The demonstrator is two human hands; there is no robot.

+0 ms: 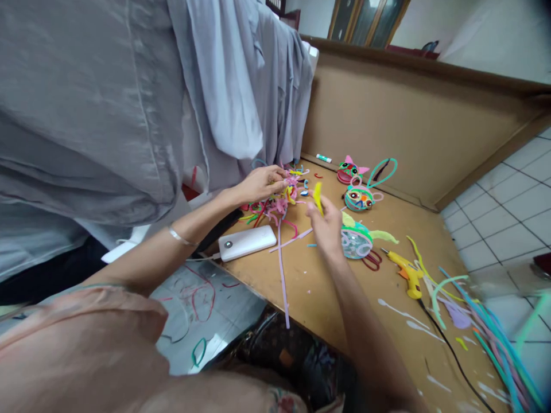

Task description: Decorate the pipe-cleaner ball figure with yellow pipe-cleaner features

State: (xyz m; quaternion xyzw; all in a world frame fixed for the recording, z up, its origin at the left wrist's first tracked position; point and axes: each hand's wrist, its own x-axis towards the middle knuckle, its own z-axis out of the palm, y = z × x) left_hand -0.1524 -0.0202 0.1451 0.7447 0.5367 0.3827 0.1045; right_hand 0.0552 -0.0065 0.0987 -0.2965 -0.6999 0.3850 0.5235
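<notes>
The left hand (260, 183) hid its fingertips in the pipe-cleaner heap (278, 203); beside the glue gun (407, 275), loose stems (495, 338) blurred off-frame.

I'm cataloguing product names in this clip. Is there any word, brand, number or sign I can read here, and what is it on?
None can be read.
White power bank: only a round button mark, no text.
Glue stick: label too small and blurred.
Yellow glue gun: no legible marking.
</notes>
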